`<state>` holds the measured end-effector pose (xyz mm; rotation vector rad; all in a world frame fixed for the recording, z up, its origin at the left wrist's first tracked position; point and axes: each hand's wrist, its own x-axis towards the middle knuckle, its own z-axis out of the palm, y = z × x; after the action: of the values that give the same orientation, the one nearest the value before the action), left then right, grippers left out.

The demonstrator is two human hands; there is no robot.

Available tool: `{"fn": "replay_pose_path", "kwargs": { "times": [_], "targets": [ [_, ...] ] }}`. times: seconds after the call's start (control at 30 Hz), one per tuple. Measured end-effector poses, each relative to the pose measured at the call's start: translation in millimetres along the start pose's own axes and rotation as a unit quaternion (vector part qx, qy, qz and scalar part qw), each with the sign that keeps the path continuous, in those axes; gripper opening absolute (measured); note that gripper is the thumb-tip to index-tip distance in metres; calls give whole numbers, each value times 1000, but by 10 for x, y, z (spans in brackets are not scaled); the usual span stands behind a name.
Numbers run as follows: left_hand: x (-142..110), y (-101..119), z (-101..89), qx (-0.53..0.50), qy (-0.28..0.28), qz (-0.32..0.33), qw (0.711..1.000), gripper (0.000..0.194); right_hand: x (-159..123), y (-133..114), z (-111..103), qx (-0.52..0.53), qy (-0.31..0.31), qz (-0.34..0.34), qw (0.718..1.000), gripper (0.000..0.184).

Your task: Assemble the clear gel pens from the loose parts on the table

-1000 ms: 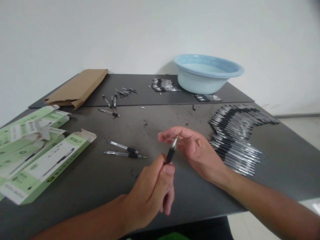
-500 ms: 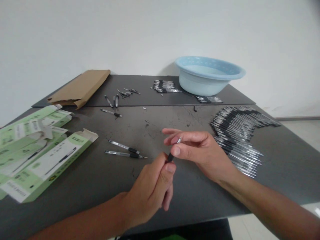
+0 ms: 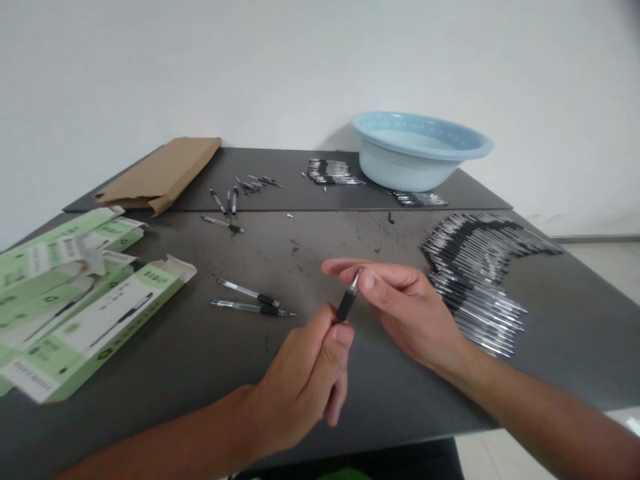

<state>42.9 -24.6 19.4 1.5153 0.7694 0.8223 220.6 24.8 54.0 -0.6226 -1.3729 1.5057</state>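
My left hand [image 3: 313, 373] is wrapped round a gel pen [image 3: 347, 305] whose black grip and silver cone tip stick up out of the fist. The rest of the barrel is hidden in the palm. My right hand [image 3: 410, 307] has its thumb and index finger closed at the pen's metal tip, with the other fingers stretched out behind. Left of the hands, two clear pens with black grips [image 3: 250, 309] lie on the dark table. A large fanned pile of pens [image 3: 473, 267] lies just beyond my right hand.
Green and white pen boxes [image 3: 95, 327] are heaped at the left, with a brown paper bag [image 3: 165, 170] behind them. A light blue basin [image 3: 410, 167] stands at the back right near a smaller row of pens [image 3: 330, 171]. Loose pen parts [image 3: 253, 187] lie at the back.
My right thumb has shifted slightly right across the pen tip, and more of the cone and black grip shows. My left hand keeps its hold.
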Motion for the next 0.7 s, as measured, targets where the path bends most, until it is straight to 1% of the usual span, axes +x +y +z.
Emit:
{"fn": "replay_pose_path", "kwargs": {
  "times": [0.13, 0.23, 0.37, 0.53, 0.7],
  "targets": [
    [0, -12, -11, 12, 4, 6, 1000, 43, 29, -66, -4, -93, 13, -36, 995, 16],
    [-4, 1, -28, 21, 5, 6, 1000, 42, 39, -114, -9, -138, 19, -52, 989, 14],
    [-7, 18, -32, 26, 18, -3, 999, 43, 39, -137, -13, -166, 16, -59, 984, 15],
    [-4, -11, 4, 18, 55, 18, 998, 44, 37, -114, -24, -179, 12, -69, 981, 14],
    [0, -40, 13, 13, 50, 24, 998, 48, 24, -91, -40, -204, 28, -71, 976, 11]
  ]
}}
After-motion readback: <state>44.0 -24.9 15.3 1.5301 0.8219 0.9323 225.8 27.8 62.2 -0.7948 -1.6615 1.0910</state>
